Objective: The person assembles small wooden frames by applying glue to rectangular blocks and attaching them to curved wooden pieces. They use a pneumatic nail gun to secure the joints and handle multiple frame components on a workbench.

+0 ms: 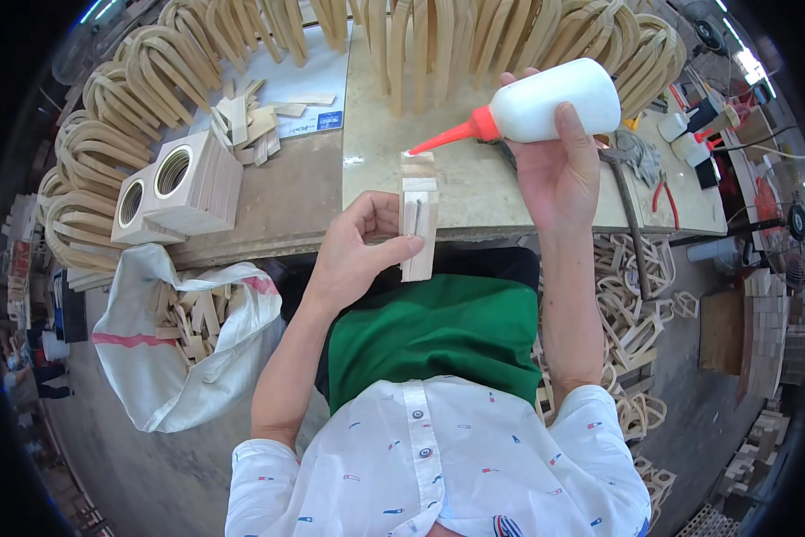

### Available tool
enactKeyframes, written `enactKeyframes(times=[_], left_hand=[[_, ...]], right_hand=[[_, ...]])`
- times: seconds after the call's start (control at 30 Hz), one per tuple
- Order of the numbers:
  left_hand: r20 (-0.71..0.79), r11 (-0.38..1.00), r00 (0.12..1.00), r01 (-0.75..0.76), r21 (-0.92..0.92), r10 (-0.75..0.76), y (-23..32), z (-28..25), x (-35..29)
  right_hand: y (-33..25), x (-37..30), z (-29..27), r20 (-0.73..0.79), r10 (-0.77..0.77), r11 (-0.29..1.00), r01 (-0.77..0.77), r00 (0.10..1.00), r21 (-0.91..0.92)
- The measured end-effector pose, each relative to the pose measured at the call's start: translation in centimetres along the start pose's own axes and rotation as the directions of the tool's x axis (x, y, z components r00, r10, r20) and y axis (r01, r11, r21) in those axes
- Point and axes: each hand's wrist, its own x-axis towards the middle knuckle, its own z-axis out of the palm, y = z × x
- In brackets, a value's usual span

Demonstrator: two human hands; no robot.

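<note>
My left hand [349, 255] is closed around a narrow wooden block [418, 219], its thumb across the near face. The block stands upright at the front edge of the bench, with a slot down its face and a stepped upper end. In my right hand [555, 174] is a white squeeze bottle [564, 100] with a red nozzle, tipped to the left. The nozzle's tip meets the top end of the block, where a small whitish spot shows. Whether the tip touches or hovers just above I cannot tell.
Bent wooden arches [156, 72] line the back of the bench. Wood slips [246, 125] and a block with two round holes [183, 183] lie left. A hammer [625, 197], red pliers [662, 192] and a grey glove [637, 154] lie right. A white sack [134, 304] of offcuts stands below left.
</note>
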Motion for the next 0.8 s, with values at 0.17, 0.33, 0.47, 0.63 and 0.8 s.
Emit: enactKeyframes(times=[0.17,0.33,0.47,0.63,0.8], left_hand=[[0.012,1.0,1.0,-0.002,-0.019,0.002,-0.3,-0.1,0.3],[0.022,1.0,1.0,0.006,-0.022,-0.006,-0.4,0.0,0.5],[0.03,1.0,0.999,0.013,-0.027,-0.012,-0.3,0.2,0.6],[0.035,0.999,0.999,0.019,-0.039,-0.018,-0.4,0.2,0.6],[0.035,0.997,0.999,0.019,-0.08,-0.016,-0.6,0.1,0.7]], right_hand=[[0.0,0.0,0.0,0.021,0.008,1.0,-0.008,1.0,0.0],[0.0,0.0,-0.5,0.041,-0.005,1.0,0.006,0.999,-0.025],[0.0,-0.2,-0.1,-0.003,-0.019,1.0,0.019,1.0,-0.007],[0.1,-0.2,-0.5,-0.025,-0.038,0.999,0.038,0.999,-0.004],[0.2,-0.3,-1.9,-0.003,-0.035,0.999,0.035,0.999,-0.022]])
